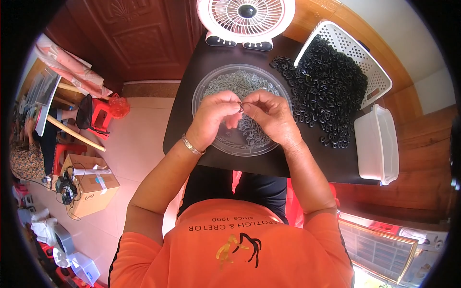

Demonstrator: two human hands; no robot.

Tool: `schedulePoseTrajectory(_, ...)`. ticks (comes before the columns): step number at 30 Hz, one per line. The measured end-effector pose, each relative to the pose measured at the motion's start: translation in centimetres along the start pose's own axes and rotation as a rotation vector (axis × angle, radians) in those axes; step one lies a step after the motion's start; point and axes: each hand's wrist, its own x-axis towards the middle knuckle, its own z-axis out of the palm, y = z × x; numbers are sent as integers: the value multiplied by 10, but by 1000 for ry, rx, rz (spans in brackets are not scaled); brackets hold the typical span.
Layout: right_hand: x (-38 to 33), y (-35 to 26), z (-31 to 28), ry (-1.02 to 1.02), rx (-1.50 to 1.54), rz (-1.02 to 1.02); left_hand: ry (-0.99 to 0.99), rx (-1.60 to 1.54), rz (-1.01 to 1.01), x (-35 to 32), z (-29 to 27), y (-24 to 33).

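Both my hands meet above a clear round tub (pixel 229 150) of small grey screw-like pieces (pixel 240 80). Between the fingertips is a small dark ring-like piece (pixel 241 107). My left hand (pixel 213 115), with a bracelet at the wrist, pinches it between thumb and finger. My right hand (pixel 272 117) is closed too, its thumb and forefinger pressed together at the piece's right side. Whether a grey piece is also between the fingers is hidden. Right of the tub spreads a heap of small black oval pieces (pixel 331 81), many with holes.
The heap spills from a tipped white perforated basket (pixel 382 79) onto the dark table (pixel 185 120). A white bin (pixel 377 146) stands at the table's right end. A pink-and-white fan (pixel 247 24) stands at the back. Left on the floor is a cardboard box (pixel 96 187).
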Motion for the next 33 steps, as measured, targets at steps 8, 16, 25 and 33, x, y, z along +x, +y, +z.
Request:
schedulePoseTrajectory(8, 3, 5, -7, 53, 46, 61, 9, 471, 437, 3, 8, -6)
schedulePoseTrajectory(16, 1, 1, -10, -43, 17, 136, -8, 741, 554, -4, 16, -2)
schedulePoseTrajectory(25, 2, 6, -5, -15, 19, 59, 3, 245, 79, 0, 5, -2)
schedulePoseTrajectory(33, 0, -5, -10, 79, 98, 49, 112, 146, -27, 0, 6, 4)
